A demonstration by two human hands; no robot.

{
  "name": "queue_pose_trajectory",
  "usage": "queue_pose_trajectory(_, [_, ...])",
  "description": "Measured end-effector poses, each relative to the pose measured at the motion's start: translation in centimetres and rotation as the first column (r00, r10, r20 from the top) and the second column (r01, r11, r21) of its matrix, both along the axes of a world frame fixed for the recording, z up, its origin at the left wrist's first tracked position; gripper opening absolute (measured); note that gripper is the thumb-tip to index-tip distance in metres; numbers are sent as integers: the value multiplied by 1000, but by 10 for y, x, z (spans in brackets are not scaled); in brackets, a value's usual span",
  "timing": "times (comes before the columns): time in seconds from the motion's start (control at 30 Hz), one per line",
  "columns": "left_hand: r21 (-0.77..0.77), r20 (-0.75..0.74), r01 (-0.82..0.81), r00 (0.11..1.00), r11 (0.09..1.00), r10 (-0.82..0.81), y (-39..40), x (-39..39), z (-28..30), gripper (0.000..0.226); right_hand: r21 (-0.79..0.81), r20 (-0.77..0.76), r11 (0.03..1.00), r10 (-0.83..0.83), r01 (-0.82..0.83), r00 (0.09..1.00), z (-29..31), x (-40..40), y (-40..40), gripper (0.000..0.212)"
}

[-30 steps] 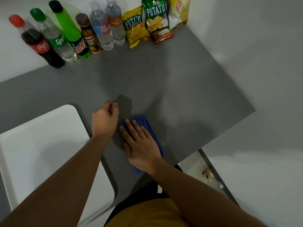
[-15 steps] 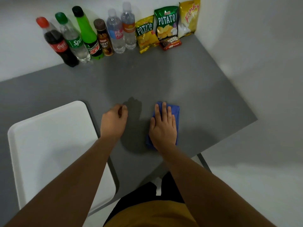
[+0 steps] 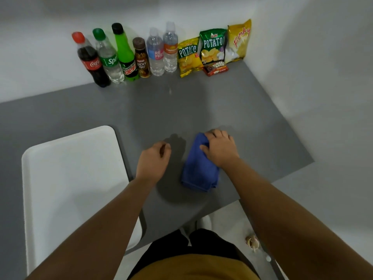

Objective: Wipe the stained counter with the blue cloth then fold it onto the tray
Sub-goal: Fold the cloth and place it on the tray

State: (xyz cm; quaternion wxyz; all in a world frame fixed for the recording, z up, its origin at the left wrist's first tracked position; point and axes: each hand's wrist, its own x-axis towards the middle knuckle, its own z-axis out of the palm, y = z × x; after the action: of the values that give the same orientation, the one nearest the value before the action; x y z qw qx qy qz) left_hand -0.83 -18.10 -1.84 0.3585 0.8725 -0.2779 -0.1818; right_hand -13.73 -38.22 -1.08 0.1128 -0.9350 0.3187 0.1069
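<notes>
counter (image 3: 201, 110): bare grey stretch open between back row and hands | back edge: bottles (image 3: 125, 55) and snack bags (image 3: 212, 47) line the wall, blocking it | left: white tray (image 3: 66, 178) fills the near-left | right: counter edge near, wall beyond

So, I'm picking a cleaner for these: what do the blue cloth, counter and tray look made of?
Blue cloth: soft napped fabric, maybe microfibre; it bunches under the right hand. Counter: smooth matte grey, possibly laminate. Tray: white, smooth, rounded rim, likely moulded plastic.
</notes>
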Motion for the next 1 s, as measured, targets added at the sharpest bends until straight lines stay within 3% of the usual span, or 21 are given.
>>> queue_pose_trajectory(0.2, [42,-33,58,998,997,-56,-5,-28,-16,27,121,6,992,-29,28,1000,1,-2,-15,46])
queue_pose_trajectory(0.43, [137,-111,152,984,979,-137,-26,-65,-23,60,318,170,946,-122,63,978,22,-26,-11,28])
queue_pose_trajectory(0.57, [155,-102,152,985,976,-137,-32,-80,-22,39,401,319,916,-158,19,934,37,-45,-9,18])
queue_pose_trajectory(0.77, [-46,-294,131,946,990,-138,-20,-91,-13,31,457,420,889,-246,30,874,49,-62,-7,16])
queue_pose_trajectory(0.83, [-106,-387,47,918,993,-85,-12,-93,-10,19,473,431,880,-278,48,858,49,-68,-6,15])
queue_pose_trajectory(1.0, [-209,-480,-179,876,961,59,16,-97,-7,25,494,393,864,-323,98,861,41,-79,3,17])
